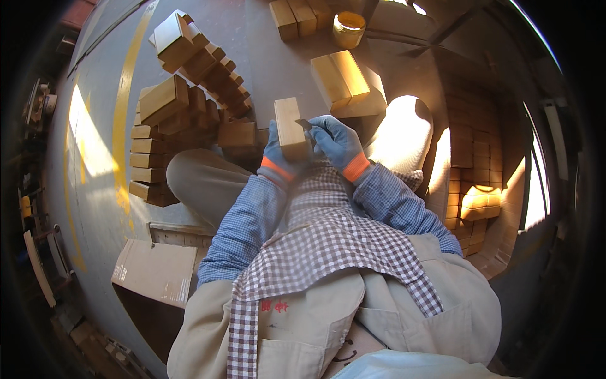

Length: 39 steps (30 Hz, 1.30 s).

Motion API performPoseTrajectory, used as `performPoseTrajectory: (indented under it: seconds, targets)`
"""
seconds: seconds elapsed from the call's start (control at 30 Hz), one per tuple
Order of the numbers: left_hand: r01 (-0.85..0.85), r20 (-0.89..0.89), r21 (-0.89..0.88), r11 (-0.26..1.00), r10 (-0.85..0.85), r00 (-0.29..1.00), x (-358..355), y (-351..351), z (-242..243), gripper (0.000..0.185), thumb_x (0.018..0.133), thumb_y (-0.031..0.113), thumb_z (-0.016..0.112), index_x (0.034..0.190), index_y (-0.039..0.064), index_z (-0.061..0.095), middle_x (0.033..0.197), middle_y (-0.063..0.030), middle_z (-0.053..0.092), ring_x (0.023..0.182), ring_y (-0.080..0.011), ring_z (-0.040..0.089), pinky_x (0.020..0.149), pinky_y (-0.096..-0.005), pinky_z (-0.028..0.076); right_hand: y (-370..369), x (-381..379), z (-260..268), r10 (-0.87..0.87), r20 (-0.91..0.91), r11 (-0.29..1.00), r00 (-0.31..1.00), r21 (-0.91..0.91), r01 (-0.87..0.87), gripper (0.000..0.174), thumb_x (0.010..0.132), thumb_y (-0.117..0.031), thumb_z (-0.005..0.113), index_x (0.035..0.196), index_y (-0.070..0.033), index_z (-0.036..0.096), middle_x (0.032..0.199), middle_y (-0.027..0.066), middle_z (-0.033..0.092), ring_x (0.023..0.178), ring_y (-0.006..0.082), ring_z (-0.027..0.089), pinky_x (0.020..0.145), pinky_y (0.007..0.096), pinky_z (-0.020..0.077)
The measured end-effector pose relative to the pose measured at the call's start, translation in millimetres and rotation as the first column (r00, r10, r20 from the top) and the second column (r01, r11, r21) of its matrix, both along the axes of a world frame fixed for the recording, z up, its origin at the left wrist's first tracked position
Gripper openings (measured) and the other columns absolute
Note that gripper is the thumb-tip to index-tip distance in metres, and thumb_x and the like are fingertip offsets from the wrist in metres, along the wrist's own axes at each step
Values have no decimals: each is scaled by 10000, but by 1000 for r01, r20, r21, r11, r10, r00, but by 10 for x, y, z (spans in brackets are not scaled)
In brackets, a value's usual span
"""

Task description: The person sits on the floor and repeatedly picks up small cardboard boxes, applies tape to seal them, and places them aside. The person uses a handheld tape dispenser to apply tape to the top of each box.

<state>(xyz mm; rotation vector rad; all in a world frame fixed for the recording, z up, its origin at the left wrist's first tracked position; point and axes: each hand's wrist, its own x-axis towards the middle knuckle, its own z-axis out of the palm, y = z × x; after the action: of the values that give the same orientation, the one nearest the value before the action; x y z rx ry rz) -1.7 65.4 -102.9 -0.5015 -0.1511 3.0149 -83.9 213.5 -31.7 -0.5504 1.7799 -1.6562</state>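
A light wooden block [289,122], perhaps a small box, rests tilted in my gloved left hand [275,154], whose thumb shows along its left side. From the other side my gloved right hand [337,139] grips a small dark flat blade [303,124], possibly a putty knife. The blade's tip is at the block's right edge; whether it touches cannot be told. Both gloves are blue-grey with orange cuffs. Two more wooden blocks [340,79] lie side by side on a board just beyond my right hand.
Stacked wooden blocks [163,102] rise at the left. An opened tub of yellowish paste [349,29] stands ahead beside several blocks [299,18]. A large cardboard carton [438,175] at the right holds many blocks [480,201]. Another cardboard box [154,270] sits at the lower left.
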Motion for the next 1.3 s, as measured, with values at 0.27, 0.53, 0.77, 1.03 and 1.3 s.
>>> performPoseTrajectory:
  seconds: [0.27,0.53,0.77,1.03,1.3]
  targets:
    - [23,230,-319,948,54,972,-41,74,239,647,961,597,426,1387,110,409,1271,-149,536,1177,-294,566,977,-480,513,-107,-82,50,141,-549,984,824,167,-57,237,921,-77,611,1133,-106,712,935,92,593,869,227,614,802,293,525]
    - [26,195,-228,973,20,981,-65,44,251,637,972,581,412,1403,113,386,1279,-159,524,1188,-312,555,964,-504,519,-168,-65,178,230,-677,953,700,304,-19,198,883,-151,662,1065,-175,738,966,88,618,868,267,640,784,330,539]
    - [76,311,-323,943,30,950,-68,76,354,590,978,561,418,1382,132,432,1252,-144,561,1162,-307,572,933,-489,536,-127,-46,212,322,-767,925,555,379,-13,174,888,-221,663,1047,-208,734,899,40,615,840,234,625,735,323,542]
    - [105,367,-277,955,4,930,-80,86,421,589,947,596,470,1309,135,525,1165,-112,620,1091,-288,605,921,-466,532,-28,23,220,357,-817,917,453,399,-3,171,895,-259,660,1038,-199,731,845,30,595,785,201,616,667,309,541]
    - [116,453,-270,956,20,891,-87,107,400,653,925,657,449,1307,133,528,1171,-123,604,1093,-308,594,926,-524,517,32,42,229,350,-817,926,458,376,-37,195,899,-286,651,1059,-199,720,830,25,587,756,190,599,617,315,529]
